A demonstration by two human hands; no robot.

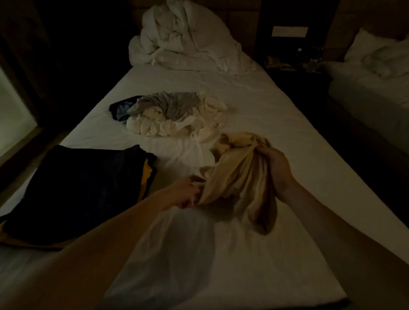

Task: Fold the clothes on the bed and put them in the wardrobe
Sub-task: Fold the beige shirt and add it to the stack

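Hands at work over the bed (pixel 261 105): left hand (pixel 184 192) and right hand (pixel 276 165) both grip a bunched tan garment (pixel 235 178); dim light and twisted fabric could yield a crooked fold.

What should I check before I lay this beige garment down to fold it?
1. Both hands grip: left hand and right hand hold the bunched beige garment: ok.
2. Garment spread flat: not ok, bunched.
3. Bare white sheet below: ok.
4. Folded dark navy and yellow stack apart: ok.
5. Crumpled grey and cream clothes pile remaining: not ok.
6. Wardrobe: cannot tell.
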